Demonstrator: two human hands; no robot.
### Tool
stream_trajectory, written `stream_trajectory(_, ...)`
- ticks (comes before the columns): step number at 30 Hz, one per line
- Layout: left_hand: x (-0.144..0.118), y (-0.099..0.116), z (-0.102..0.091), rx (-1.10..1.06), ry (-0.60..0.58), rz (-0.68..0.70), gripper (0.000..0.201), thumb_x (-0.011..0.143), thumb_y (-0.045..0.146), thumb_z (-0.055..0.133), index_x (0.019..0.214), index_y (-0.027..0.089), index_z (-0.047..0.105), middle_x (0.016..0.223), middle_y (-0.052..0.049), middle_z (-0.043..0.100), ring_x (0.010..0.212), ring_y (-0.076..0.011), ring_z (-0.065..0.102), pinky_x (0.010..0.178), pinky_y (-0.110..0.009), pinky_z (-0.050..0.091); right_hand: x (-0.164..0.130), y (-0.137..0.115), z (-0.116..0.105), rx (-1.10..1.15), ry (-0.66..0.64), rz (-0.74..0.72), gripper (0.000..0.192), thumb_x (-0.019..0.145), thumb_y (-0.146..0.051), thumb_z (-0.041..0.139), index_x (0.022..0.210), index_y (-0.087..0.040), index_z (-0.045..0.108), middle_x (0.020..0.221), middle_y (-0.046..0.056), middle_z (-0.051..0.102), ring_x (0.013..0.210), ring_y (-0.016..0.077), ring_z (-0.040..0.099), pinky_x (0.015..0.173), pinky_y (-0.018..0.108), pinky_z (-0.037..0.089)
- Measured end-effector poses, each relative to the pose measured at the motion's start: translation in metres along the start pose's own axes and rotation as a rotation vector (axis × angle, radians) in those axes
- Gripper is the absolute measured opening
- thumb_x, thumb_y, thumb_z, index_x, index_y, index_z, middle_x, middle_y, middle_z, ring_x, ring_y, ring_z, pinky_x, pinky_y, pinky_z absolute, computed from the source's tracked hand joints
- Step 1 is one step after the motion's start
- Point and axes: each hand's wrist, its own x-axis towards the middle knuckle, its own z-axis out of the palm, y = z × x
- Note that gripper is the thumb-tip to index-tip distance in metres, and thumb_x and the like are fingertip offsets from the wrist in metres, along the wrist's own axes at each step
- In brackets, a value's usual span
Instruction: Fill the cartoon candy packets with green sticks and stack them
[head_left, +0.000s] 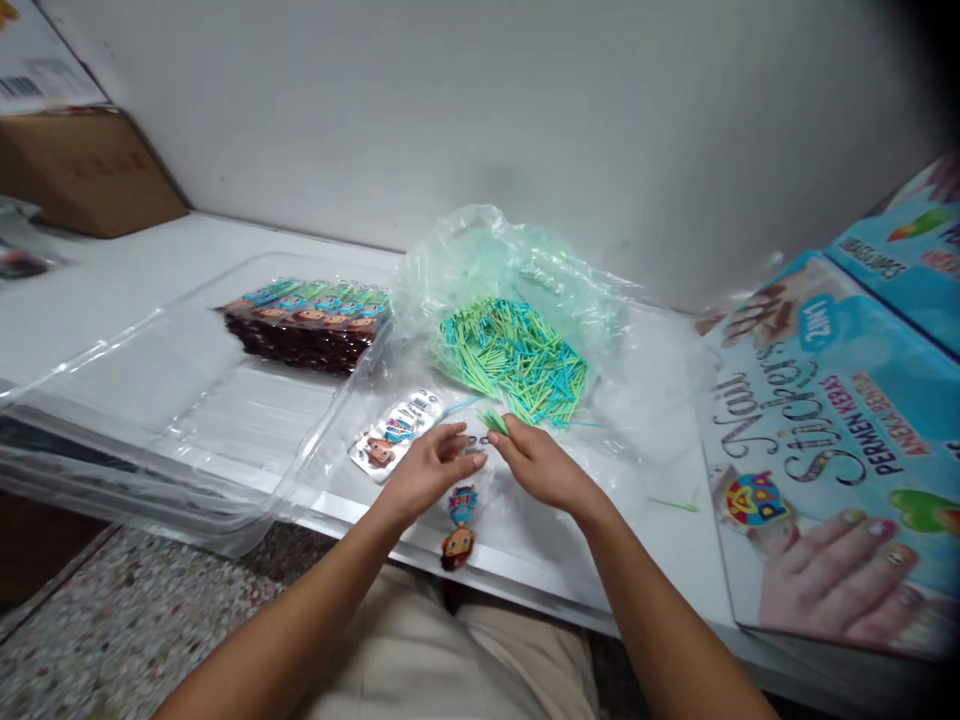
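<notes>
My right hand (546, 462) pinches a small bunch of green plastic sticks (491, 422) between thumb and fingers. Close beside it, my left hand (427, 470) has its fingers curved and apart, with nothing visible in it. Below and between the hands, a cartoon-printed packet (459, 530) lies near the table's front edge, its upper end partly covered by my hands. Left of my left hand is a silvery cartoon-printed packet (391, 436), with a blue stick's end at its upper right. Just beyond my hands, a heap of green and blue sticks (517, 355) lies in an opened clear plastic bag (480, 245).
To the left, a clear plastic tray (150, 345) holds stacked packets (311, 320) and overhangs the table's front edge. Large printed boxes (817, 430) stand at the right. A cardboard box (90, 170) sits at the back left. One loose green stick (675, 504) lies on the right.
</notes>
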Motion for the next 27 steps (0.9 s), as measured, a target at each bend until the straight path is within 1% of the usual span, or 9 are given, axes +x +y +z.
stream_trajectory(2, -0.003, 0.005, 0.006, -0.034, -0.167, -0.015, 0.044, 0.070, 0.042, 0.072, 0.101, 0.011, 0.068, 0.095, -0.012, 0.070, 0.090, -0.0226, 0.064, 0.080, -0.034, 0.048, -0.006, -0.009, -0.005, 0.062, 0.045, -0.034, 0.020, 0.096, -0.032, 0.035, 0.079, -0.023, 0.039, 0.068, -0.003, 0.051, 0.066, 0.0158, 0.053, 0.061, 0.025, 0.035)
stream_trajectory(3, -0.004, 0.007, 0.008, -0.038, -0.200, -0.016, 0.040, 0.073, 0.045, 0.068, 0.093, 0.010, 0.071, 0.087, -0.011, 0.071, 0.083, -0.0213, 0.064, 0.079, -0.034, 0.048, -0.009, -0.013, -0.007, 0.084, 0.056, -0.039, 0.019, 0.096, -0.031, 0.035, 0.079, -0.023, 0.038, 0.068, -0.003, 0.049, 0.065, 0.0155, 0.052, 0.060, 0.025, 0.034)
stream_trajectory(5, -0.006, 0.010, 0.012, -0.035, -0.177, -0.018, 0.037, 0.074, 0.045, 0.066, 0.081, 0.010, 0.073, 0.076, -0.010, 0.071, 0.073, -0.0191, 0.064, 0.077, -0.033, 0.048, -0.015, -0.018, -0.011, 0.119, 0.067, -0.055, 0.018, 0.096, -0.029, 0.035, 0.080, -0.023, 0.038, 0.070, -0.003, 0.049, 0.065, 0.0150, 0.051, 0.060, 0.025, 0.034)
stream_trajectory(8, -0.008, 0.013, 0.011, -0.001, -0.087, -0.008, 0.031, 0.071, 0.041, 0.070, 0.072, 0.010, 0.072, 0.072, -0.009, 0.071, 0.070, -0.0172, 0.062, 0.073, -0.029, 0.047, -0.024, -0.018, -0.019, 0.130, 0.055, -0.089, 0.019, 0.097, -0.031, 0.034, 0.080, -0.023, 0.038, 0.070, -0.003, 0.048, 0.064, 0.0146, 0.049, 0.059, 0.025, 0.034)
stream_trajectory(12, -0.008, 0.014, 0.008, 0.067, -0.063, 0.066, 0.024, 0.069, 0.036, 0.072, 0.066, 0.012, 0.071, 0.068, -0.006, 0.069, 0.066, -0.0160, 0.060, 0.067, -0.026, 0.045, -0.032, -0.015, -0.033, 0.048, -0.052, -0.124, 0.022, 0.097, -0.032, 0.034, 0.078, -0.022, 0.039, 0.068, -0.002, 0.049, 0.062, 0.0141, 0.047, 0.058, 0.025, 0.033)
stream_trajectory(16, -0.013, 0.016, 0.009, 0.233, -0.052, 0.167, 0.019, 0.073, 0.036, 0.068, 0.069, 0.017, 0.072, 0.064, -0.003, 0.065, 0.062, -0.0165, 0.057, 0.060, -0.026, 0.043, -0.035, -0.018, -0.045, -0.035, -0.166, -0.132, 0.020, 0.096, -0.031, 0.038, 0.079, -0.021, 0.042, 0.069, -0.001, 0.052, 0.061, 0.0142, 0.048, 0.057, 0.025, 0.031)
stream_trajectory(19, -0.017, 0.020, 0.010, 0.324, -0.012, 0.227, 0.022, 0.075, 0.038, 0.065, 0.062, 0.021, 0.069, 0.055, 0.000, 0.059, 0.056, -0.0163, 0.055, 0.054, -0.026, 0.041, -0.037, -0.022, -0.051, -0.064, -0.215, -0.132, 0.018, 0.095, -0.030, 0.040, 0.080, -0.021, 0.045, 0.068, 0.000, 0.055, 0.060, 0.0140, 0.048, 0.054, 0.025, 0.030)
stream_trajectory(22, -0.017, 0.024, 0.008, 0.419, 0.007, 0.353, 0.022, 0.075, 0.037, 0.065, 0.059, 0.022, 0.068, 0.055, -0.001, 0.060, 0.059, -0.0181, 0.056, 0.063, -0.029, 0.044, -0.038, -0.025, -0.055, -0.086, -0.257, -0.119, 0.017, 0.094, -0.030, 0.041, 0.082, -0.021, 0.048, 0.069, 0.001, 0.057, 0.060, 0.0141, 0.049, 0.054, 0.025, 0.029)
stream_trajectory(27, -0.012, 0.020, 0.001, 0.684, -0.068, 0.576, 0.013, 0.080, 0.028, 0.060, 0.077, 0.024, 0.072, 0.071, -0.005, 0.072, 0.071, -0.0209, 0.064, 0.092, -0.040, 0.040, -0.038, -0.028, -0.057, -0.212, -0.321, -0.156, 0.017, 0.095, -0.029, 0.042, 0.085, -0.020, 0.053, 0.072, 0.003, 0.062, 0.061, 0.0156, 0.053, 0.053, 0.025, 0.028)
